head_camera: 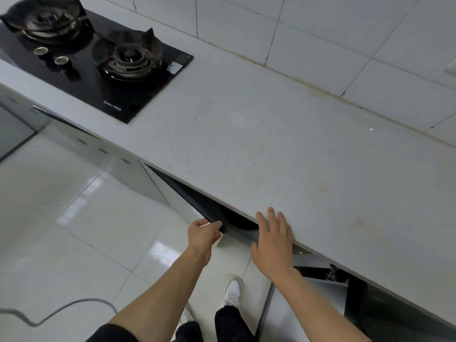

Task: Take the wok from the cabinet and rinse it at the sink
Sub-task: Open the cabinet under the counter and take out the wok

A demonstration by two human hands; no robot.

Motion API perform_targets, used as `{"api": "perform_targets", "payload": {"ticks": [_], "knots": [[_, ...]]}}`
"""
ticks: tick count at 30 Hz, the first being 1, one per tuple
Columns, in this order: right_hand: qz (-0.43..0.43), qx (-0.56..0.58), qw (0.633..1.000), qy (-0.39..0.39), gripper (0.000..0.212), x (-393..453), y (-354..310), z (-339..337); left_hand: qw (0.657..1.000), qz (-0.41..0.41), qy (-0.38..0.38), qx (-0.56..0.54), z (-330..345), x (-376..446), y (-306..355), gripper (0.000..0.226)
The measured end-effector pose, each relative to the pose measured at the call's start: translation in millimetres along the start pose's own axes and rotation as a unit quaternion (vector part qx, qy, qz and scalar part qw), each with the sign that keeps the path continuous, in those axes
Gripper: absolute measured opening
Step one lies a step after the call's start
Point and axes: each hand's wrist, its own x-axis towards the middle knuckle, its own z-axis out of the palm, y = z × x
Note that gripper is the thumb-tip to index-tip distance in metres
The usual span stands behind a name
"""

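My left hand (203, 234) grips the top corner of a white cabinet door (172, 193) with a dark upper edge. The door stands ajar below the counter edge. In the gap behind it a dark rounded shape (237, 220) shows; I cannot tell whether it is the wok. My right hand (271, 240) hovers with straight, spread fingers over the counter's front edge, just right of the gap, and holds nothing. No sink is in view.
The pale speckled countertop (283, 149) runs diagonally, with a black two-burner gas hob (98, 62) at its far left. Another grey cabinet door (308, 294) stands open to the right of my legs. A grey cable (61, 309) lies on the glossy tiled floor.
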Motion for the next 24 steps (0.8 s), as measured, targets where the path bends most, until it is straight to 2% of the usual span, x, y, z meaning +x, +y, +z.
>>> {"api": "perform_targets", "payload": {"ticks": [5, 11, 15, 18, 20, 24], "knots": [[0.026, 0.056, 0.998, 0.0, 0.07, 3.0, -16.9, 0.5, 0.994, 0.03, 0.051, 0.096, -23.3, -18.5, -7.1, 0.043], [-0.089, 0.121, 0.988, 0.048, 0.053, 4.4, -55.4, 1.7, 0.962, 0.079, 0.108, 0.237, -66.3, -21.7, -23.8, 0.038], [-0.131, 0.116, 0.984, 0.035, 0.05, 8.7, -88.0, 5.7, 0.945, 0.117, 0.122, 0.278, -86.9, -25.4, -27.7, 0.034], [-0.15, 0.101, 0.984, 0.007, 0.05, 9.7, -107.7, 8.5, 0.928, 0.175, 0.121, 0.307, -98.5, -30.0, -29.5, 0.042], [-0.163, 0.092, 0.982, 0.001, 0.048, 10.2, -117.7, 8.5, 0.905, 0.231, 0.123, 0.336, -106.4, -33.3, -31.4, 0.056], [-0.171, 0.081, 0.982, 0.01, 0.045, 14.1, -131.0, 3.9, 0.815, 0.329, 0.135, 0.458, -130.1, -36.8, -41.6, 0.071]]}}
